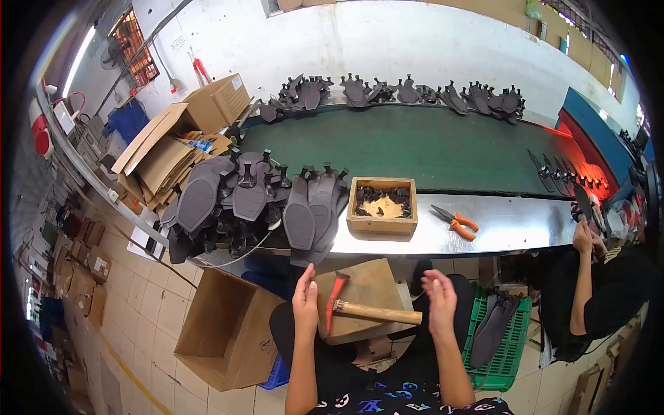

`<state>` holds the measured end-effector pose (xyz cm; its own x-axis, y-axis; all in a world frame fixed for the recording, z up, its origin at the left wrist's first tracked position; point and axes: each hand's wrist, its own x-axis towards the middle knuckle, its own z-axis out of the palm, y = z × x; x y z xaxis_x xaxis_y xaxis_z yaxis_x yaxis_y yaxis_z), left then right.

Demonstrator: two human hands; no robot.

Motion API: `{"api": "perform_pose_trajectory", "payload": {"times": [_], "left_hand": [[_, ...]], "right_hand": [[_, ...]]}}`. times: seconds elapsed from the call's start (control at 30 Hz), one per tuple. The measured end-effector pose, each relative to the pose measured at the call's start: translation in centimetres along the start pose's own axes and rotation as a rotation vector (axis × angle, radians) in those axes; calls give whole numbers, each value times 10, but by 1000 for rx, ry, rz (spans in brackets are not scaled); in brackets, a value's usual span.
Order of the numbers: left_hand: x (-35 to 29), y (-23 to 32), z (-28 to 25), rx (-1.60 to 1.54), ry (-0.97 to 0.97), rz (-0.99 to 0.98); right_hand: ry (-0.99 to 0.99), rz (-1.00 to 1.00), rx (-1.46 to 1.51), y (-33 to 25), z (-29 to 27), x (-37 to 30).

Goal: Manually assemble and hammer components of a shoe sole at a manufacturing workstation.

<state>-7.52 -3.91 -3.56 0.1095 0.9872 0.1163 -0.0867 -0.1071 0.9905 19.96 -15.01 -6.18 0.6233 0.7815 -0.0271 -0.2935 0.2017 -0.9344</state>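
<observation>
My left hand (305,299) is raised with its fingers stretched out and nothing in it, at the left edge of a brown block (370,277) by my lap. A hammer (373,312) with a red head and wooden handle lies across this block, touched by neither hand. On the block's other side, my right hand (440,297) is also empty, fingers apart. Just beyond my left hand, dark grey heeled shoe soles (300,214) overhang the bench edge. A wooden box (382,225) of small black pieces stands on the metal bench, with orange-handled pliers (456,223) to its right.
A heap of heeled soles (204,194) fills the bench's left end. Behind runs a green conveyor belt (387,145) with more soles along its far edge. An open carton (221,332) stands at my left, a green crate (508,346) at my right. A co-worker's arm (581,290) is far right.
</observation>
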Motion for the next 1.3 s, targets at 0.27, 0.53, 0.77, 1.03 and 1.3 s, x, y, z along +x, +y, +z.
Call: {"api": "perform_pose_trajectory", "payload": {"times": [0.27,0.53,0.77,1.03,1.3], "left_hand": [[0,4,13,66,-107,38],[-4,3,8,396,-97,128],[-5,22,28,923,-61,111],[43,97,116,673,-532,408],[52,96,265,667,-1213,399]], "right_hand": [[-642,-597,-1408,-60,64,-48],[-652,-383,-1116,-77,-1,-45],[-538,-21,-662,-51,-52,-102],[-304,627,95,-27,-70,-91],[-543,674,1669,37,-139,-28]]}}
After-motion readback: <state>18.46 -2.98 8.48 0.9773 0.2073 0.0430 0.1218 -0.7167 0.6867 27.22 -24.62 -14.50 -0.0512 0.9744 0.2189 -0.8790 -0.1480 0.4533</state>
